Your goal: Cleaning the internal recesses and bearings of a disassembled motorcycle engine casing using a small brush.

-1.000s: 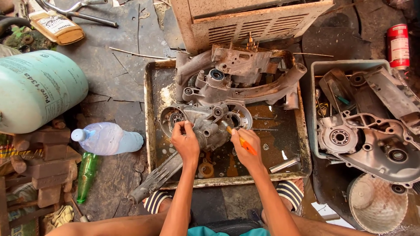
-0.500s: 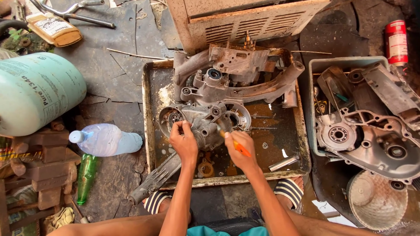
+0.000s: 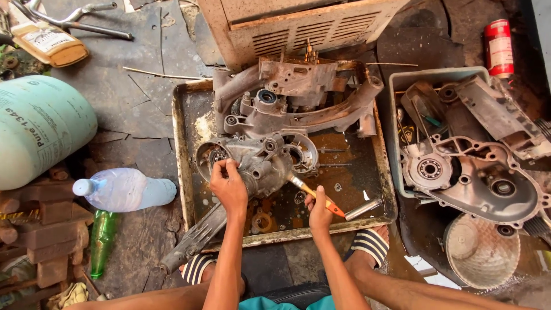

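A grimy grey engine casing (image 3: 261, 158) lies in a shallow rusty metal tray (image 3: 182, 172) holding dark liquid. My left hand (image 3: 228, 186) grips the casing's left rim. An orange-handled paintbrush (image 3: 314, 194) is held in my right hand (image 3: 319, 211), its bristles against the casing's lower right side. A larger crankcase part (image 3: 298, 95) rests across the far end of the tray.
Right of the tray a grey bin (image 3: 402, 77) holds more engine covers (image 3: 470, 178). On the left lie a pale green gas cylinder (image 3: 40, 129), a clear plastic bottle (image 3: 126, 189) and a green glass bottle (image 3: 102, 241). A red can (image 3: 498, 47) stands at top right, a mesh bowl (image 3: 481, 250) at bottom right.
My right hand has drawn back toward me and to the right, so the brush now touches the casing's lower right edge. My left hand has stayed on the casing.
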